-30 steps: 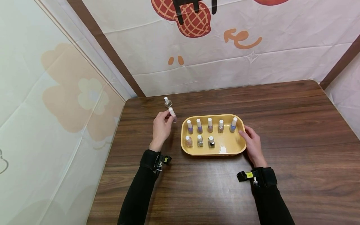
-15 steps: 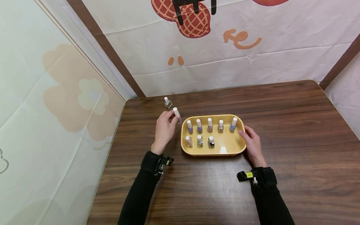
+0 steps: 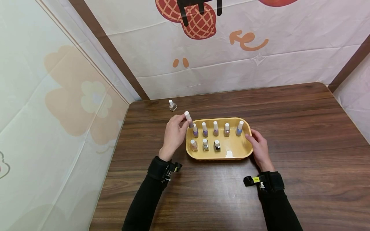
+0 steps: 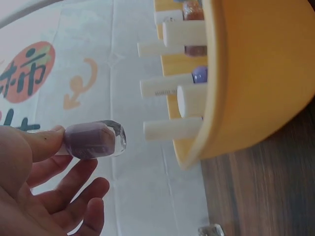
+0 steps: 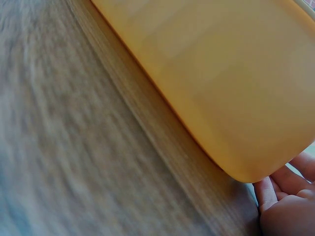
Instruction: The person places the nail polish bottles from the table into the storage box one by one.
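My left hand (image 3: 174, 133) pinches a mauve nail polish bottle (image 4: 91, 140) with a white cap, held in the air at the left end of a yellow tray (image 3: 238, 147). The left wrist view shows thumb and fingers near the cap, the glass base pointing towards the tray. Inside the tray, several white-capped nail polish bottles (image 3: 215, 128) stand in a back row and three in a front row, the rightmost being a black bottle (image 3: 217, 146). At the tray's right end, my right hand (image 3: 260, 147) grips the wall, thumb over the rim; its other fingers are partly hidden.
A clear nail polish bottle (image 3: 172, 106) with a white cap stands on the brown wooden table (image 3: 303, 134), near the back left edge. Behind the table hangs a printed white cloth (image 3: 231, 70); another cloth (image 3: 63, 128) covers the left side.
My left hand has carried the mauve nail polish bottle rightward, from beside the clear bottle to the tray's left end. The right hand and tray have stayed in place.
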### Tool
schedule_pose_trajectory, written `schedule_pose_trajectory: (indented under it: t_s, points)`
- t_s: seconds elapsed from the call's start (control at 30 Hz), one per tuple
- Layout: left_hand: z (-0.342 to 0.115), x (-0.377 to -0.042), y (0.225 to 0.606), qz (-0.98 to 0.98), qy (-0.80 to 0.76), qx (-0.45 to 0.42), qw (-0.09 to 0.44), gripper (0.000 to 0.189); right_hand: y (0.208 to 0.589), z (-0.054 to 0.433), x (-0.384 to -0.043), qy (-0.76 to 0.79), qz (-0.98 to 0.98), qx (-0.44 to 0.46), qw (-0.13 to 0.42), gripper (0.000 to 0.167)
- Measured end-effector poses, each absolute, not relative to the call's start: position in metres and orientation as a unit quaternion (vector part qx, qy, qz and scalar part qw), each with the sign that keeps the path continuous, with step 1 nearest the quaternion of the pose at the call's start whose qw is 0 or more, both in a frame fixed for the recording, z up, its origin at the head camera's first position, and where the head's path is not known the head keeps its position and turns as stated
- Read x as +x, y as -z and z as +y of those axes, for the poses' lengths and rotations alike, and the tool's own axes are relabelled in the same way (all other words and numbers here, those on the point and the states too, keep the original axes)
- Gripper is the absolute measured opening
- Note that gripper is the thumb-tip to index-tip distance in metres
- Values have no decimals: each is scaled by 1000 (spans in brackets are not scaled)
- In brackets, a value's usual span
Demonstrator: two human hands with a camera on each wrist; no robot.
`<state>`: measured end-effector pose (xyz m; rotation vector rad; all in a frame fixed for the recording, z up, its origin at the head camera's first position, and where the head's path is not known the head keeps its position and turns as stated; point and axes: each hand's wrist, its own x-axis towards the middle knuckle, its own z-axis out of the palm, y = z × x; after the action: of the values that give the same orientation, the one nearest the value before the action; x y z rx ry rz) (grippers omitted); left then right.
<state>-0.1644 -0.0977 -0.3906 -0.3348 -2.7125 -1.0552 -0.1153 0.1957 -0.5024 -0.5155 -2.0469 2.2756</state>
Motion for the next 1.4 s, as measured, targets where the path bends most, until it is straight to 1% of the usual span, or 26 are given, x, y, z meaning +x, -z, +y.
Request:
schedule_pose_trajectory:
  t_s: [0.43,0.73,0.97,1.1,1.4]
  points:
    - [-78,-156,391,-922,350,-144,87,18,505,196,-117,-727,-665,-170,19,47]
    - [-65,-150,392,-925,331,-166,83,28,503,197,-116,-732,-660,-166,20,48]
    - [-54,-144,395,-925,326,-180,72,25,501,196,-116,-731,-661,-169,13,46]
    - [-48,-142,397,-925,326,-187,64,19,501,196,-115,-733,-659,-169,13,46]
    - [-35,-138,401,-923,311,-216,64,15,503,198,-116,-724,-670,-164,22,49]
